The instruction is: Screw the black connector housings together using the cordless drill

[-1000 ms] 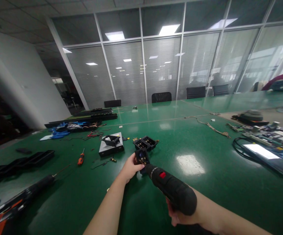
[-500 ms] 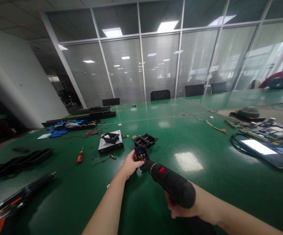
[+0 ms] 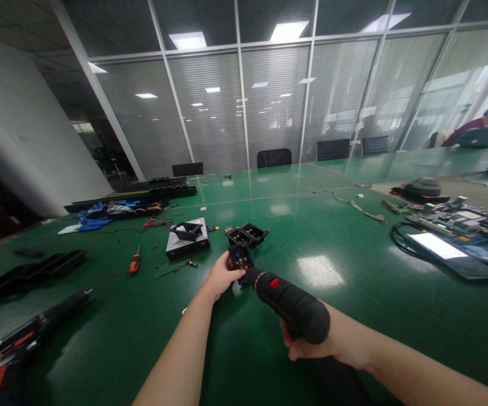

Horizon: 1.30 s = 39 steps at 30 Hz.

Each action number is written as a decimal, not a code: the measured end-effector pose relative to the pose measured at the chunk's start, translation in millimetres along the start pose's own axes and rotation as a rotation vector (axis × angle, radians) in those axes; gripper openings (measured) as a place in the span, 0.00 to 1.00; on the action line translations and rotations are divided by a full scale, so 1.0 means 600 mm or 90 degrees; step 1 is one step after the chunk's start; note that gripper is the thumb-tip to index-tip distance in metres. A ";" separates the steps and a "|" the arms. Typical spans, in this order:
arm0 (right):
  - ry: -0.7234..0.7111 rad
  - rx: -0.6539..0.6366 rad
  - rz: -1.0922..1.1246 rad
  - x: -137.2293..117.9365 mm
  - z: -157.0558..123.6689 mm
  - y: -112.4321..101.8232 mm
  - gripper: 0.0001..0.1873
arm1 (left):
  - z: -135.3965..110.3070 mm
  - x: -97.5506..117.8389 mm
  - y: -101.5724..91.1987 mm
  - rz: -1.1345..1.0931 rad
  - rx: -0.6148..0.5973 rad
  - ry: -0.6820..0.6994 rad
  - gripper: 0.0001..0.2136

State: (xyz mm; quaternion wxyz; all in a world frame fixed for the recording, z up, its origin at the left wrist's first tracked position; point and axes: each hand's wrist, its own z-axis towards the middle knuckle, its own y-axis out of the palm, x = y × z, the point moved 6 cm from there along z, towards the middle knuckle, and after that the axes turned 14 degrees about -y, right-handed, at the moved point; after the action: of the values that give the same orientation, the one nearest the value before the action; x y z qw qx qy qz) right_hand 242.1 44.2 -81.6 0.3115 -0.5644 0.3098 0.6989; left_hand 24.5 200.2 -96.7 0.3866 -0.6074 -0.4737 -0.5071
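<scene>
My right hand [image 3: 311, 345] grips a black electric screwdriver [image 3: 288, 304] with a red button; its tip points into a small black plastic part [image 3: 239, 257]. My left hand [image 3: 221, 277] holds that part upright on the green table [image 3: 354, 293], fingers closed round its left side. Just behind it lies a similar black twin-socket part [image 3: 246, 233].
A grey box with a black frame on it [image 3: 185, 238] and a small orange screwdriver [image 3: 133, 263] lie to the left. Black trays [image 3: 36, 270] and another electric screwdriver [image 3: 45, 318] are at far left. Circuit boards, cables and a tablet [image 3: 442, 248] sit at right. A person sits far right.
The view has tilted up slightly, so everything sits lower-left in frame. Both hands keep the same hold on the part and the screwdriver.
</scene>
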 end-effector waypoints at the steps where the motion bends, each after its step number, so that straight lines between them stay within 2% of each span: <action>1: -0.002 0.002 -0.003 -0.001 0.001 -0.001 0.19 | 0.000 0.000 0.000 0.003 0.001 -0.005 0.29; 9: 0.029 0.016 -0.031 -0.003 0.000 -0.002 0.18 | -0.001 0.001 -0.001 0.000 0.015 -0.021 0.30; 17: 0.023 0.022 -0.026 -0.017 0.002 0.003 0.19 | 0.001 -0.003 -0.004 -0.003 0.012 -0.015 0.29; 24: 0.020 0.019 -0.010 -0.013 0.002 0.004 0.16 | -0.006 0.004 -0.001 0.006 0.012 -0.003 0.27; 31: 0.008 0.010 -0.036 -0.014 0.002 0.002 0.13 | -0.013 0.008 0.003 -0.004 0.004 -0.018 0.29; 39: 0.020 0.017 -0.030 -0.001 -0.001 0.000 0.17 | -0.003 0.000 0.001 -0.008 0.002 -0.001 0.29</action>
State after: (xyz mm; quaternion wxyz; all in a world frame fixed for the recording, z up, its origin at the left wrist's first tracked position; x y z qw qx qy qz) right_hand 242.5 43.7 -80.9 0.3303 -0.5783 0.3103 0.6784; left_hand 24.3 198.3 -96.6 0.3840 -0.6041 -0.4785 -0.5086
